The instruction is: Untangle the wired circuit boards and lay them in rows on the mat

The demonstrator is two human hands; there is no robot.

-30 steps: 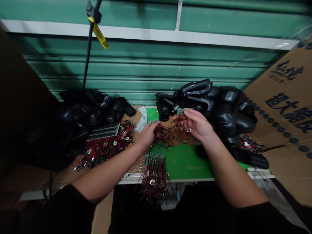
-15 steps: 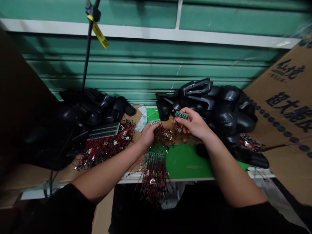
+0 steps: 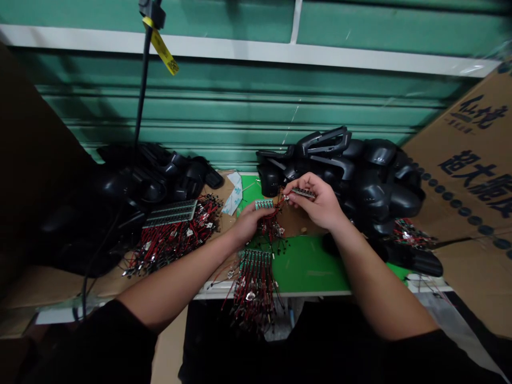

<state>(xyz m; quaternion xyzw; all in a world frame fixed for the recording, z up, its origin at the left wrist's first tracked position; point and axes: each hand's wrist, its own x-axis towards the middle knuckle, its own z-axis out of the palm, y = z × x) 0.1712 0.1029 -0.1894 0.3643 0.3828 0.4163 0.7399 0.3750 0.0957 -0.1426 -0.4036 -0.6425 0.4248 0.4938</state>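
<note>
My left hand [image 3: 248,223] is closed on a small green circuit board [image 3: 264,204], the thumb lying across it. Red and black wires [image 3: 272,226] with small white parts hang beneath that board. To its right, my right hand [image 3: 316,200] pinches another circuit board [image 3: 303,192], seen nearly edge-on, and wires run from it towards the left hand. Below both hands, a wired circuit board panel [image 3: 256,257] lies at the front edge, its wires drooping over it. A larger stack of wired boards [image 3: 170,213] rests to the left.
Black plastic housings are heaped on the right [image 3: 376,186] and the left [image 3: 152,178]. A green mat [image 3: 308,266] covers part of the bench. A cardboard box [image 3: 472,176] stands at the right, and a black cable [image 3: 142,101] hangs at the left.
My right hand has tilted its board from face-on to nearly edge-on. The left hand has shifted slightly right with its board, and the wires between the hands are drawn closer together.
</note>
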